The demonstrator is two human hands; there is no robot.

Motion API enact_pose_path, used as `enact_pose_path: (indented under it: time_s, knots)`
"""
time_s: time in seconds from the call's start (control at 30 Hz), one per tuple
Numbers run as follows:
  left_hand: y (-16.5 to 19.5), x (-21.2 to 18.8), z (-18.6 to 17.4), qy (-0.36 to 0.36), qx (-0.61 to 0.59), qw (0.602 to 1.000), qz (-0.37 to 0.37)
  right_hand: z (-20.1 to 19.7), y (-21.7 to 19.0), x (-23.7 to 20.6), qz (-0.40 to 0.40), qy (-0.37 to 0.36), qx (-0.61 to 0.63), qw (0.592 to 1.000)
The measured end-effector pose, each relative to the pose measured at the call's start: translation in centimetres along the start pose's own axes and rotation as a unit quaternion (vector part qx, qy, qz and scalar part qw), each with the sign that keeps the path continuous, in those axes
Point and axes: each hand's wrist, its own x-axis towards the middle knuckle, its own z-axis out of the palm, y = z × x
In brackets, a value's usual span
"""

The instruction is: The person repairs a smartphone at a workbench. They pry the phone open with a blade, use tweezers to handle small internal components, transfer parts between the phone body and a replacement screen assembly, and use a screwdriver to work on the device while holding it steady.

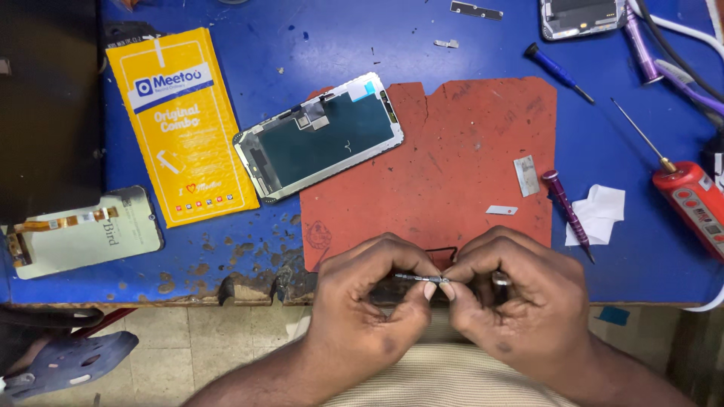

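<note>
My left hand (369, 298) and my right hand (513, 298) meet at the near edge of the blue table (452, 22). Between their fingertips they pinch a small thin metal strip (419, 278), held level over the front of a worn red mat (452, 158). A thin black loop lies on the mat just behind my fingers, partly hidden. A phone screen panel (320, 136) lies face down, half on the mat's left corner, well beyond both hands.
A yellow padded pouch (181, 124) and another screen part (83, 234) lie left. A purple screwdriver (567, 209), white paper (599, 211), a blue screwdriver (556, 70), a red electric tool (690, 200) and an open phone (581, 16) lie right. Small metal plates sit on the mat.
</note>
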Motion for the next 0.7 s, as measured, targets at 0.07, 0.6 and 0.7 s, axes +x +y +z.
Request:
enact_pose_path:
  time_s: [0.07, 0.6, 0.7]
  knots:
    - [0.0, 0.0, 0.1, -0.002, -0.005, 1.000, -0.015, 0.0, 0.1, 0.0, 0.022, -0.002, -0.003, 1.000]
    - [-1.0, -0.1, -0.1, 0.012, -0.101, 0.992, -0.069, -1.1, 0.7, 0.5, 0.026, 0.001, 0.031, 0.999]
    - [-1.1, -0.1, -0.2, 0.021, -0.112, 0.991, -0.064, -1.7, 0.6, 1.1, 0.051, 0.065, -0.081, 0.993]
